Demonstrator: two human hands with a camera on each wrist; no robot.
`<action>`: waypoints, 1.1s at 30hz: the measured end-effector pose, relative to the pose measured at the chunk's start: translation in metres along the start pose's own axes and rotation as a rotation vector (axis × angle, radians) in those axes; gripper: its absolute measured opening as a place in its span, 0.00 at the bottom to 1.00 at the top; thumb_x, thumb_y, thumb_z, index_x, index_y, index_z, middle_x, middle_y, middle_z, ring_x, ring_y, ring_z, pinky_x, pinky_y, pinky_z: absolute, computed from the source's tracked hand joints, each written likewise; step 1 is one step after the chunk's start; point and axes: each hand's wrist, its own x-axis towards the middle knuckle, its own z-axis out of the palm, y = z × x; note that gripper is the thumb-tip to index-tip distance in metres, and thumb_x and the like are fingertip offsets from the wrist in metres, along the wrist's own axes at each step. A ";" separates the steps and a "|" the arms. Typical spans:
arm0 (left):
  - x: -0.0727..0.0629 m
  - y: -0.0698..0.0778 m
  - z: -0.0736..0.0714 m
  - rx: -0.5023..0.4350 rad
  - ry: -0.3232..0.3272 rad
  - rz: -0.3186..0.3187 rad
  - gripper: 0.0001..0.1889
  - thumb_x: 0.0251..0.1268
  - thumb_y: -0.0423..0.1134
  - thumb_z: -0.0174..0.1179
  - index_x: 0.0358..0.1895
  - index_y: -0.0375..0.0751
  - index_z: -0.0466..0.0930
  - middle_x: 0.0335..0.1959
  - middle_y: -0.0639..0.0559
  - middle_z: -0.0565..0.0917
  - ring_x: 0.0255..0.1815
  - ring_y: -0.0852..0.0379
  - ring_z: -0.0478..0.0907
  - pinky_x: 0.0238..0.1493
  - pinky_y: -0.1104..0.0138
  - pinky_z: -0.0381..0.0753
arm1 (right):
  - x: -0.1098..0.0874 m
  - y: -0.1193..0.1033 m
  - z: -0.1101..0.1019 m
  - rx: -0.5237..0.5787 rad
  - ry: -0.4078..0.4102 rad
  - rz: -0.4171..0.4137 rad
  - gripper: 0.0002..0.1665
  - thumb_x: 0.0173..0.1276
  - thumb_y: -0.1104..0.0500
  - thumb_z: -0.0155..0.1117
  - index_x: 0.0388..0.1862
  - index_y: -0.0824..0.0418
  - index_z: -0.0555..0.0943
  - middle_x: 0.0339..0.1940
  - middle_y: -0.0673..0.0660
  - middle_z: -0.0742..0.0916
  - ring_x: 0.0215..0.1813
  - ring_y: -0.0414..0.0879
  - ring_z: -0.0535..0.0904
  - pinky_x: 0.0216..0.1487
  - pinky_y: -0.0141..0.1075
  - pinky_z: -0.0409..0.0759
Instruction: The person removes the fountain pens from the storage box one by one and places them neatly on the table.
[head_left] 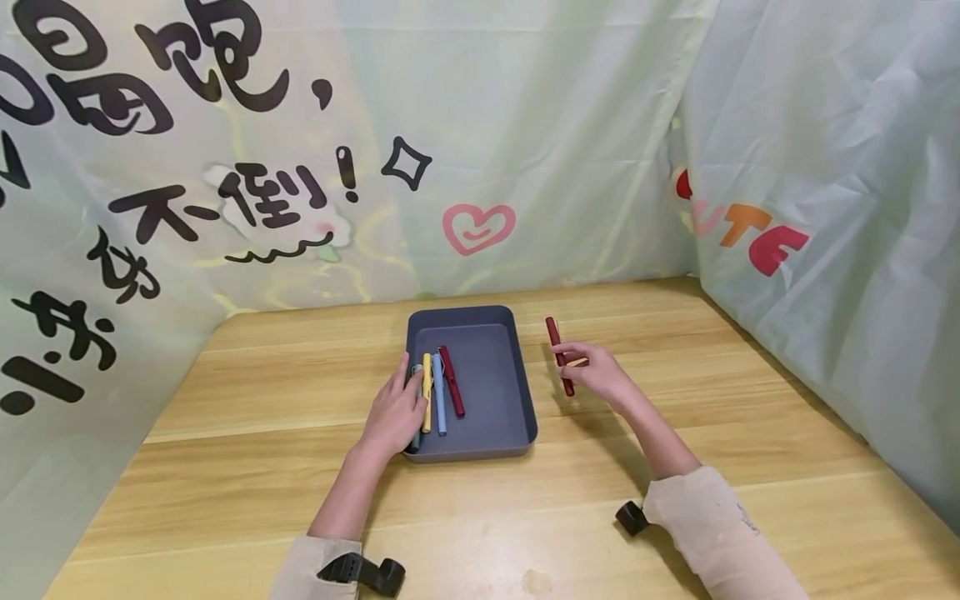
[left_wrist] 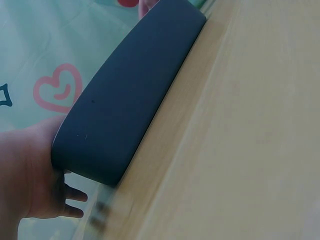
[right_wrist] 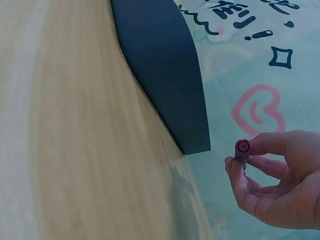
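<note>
A dark grey rectangular tray (head_left: 491,442) sits on the wooden table. Inside, towards its left, lie a yellow pen (head_left: 427,408), a light blue pen (head_left: 439,408), a dark red pen (head_left: 452,383) and a dark green pen (head_left: 416,439) partly covered by my left hand. That left hand (head_left: 393,414) grips the tray's left wall, with fingers hanging outside it in the left wrist view. Right of the tray, my right hand (head_left: 596,371) pinches another dark red pen (head_left: 553,331) between thumb and fingers, above the table. Its round end faces the camera in the right wrist view.
Printed fabric curtains (head_left: 585,167) stand behind and to the right of the wooden table (head_left: 300,375). Both sleeves carry black wrist cameras; one black camera (head_left: 632,518) hangs beside the right cuff.
</note>
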 end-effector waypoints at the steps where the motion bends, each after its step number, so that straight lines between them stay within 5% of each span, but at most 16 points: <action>1: 0.000 0.000 0.000 -0.001 0.001 0.000 0.26 0.69 0.41 0.42 0.68 0.36 0.59 0.73 0.43 0.39 0.69 0.40 0.47 0.65 0.49 0.49 | 0.000 0.001 0.000 -0.003 0.000 -0.002 0.23 0.62 0.70 0.56 0.58 0.72 0.71 0.50 0.72 0.77 0.44 0.57 0.77 0.40 0.42 0.79; 21: -0.001 0.000 0.000 -0.003 0.016 0.001 0.26 0.69 0.40 0.43 0.68 0.35 0.59 0.73 0.43 0.40 0.69 0.40 0.47 0.64 0.48 0.50 | 0.009 0.022 0.010 -0.004 -0.014 0.022 0.20 0.61 0.72 0.57 0.53 0.75 0.73 0.43 0.70 0.79 0.40 0.52 0.78 0.35 0.36 0.79; 33: 0.000 -0.001 0.001 0.009 0.013 0.008 0.26 0.69 0.40 0.42 0.68 0.35 0.58 0.73 0.42 0.40 0.69 0.40 0.48 0.65 0.49 0.50 | 0.009 0.027 0.021 -0.129 0.088 0.013 0.17 0.60 0.68 0.61 0.49 0.70 0.78 0.40 0.65 0.83 0.40 0.53 0.79 0.32 0.36 0.78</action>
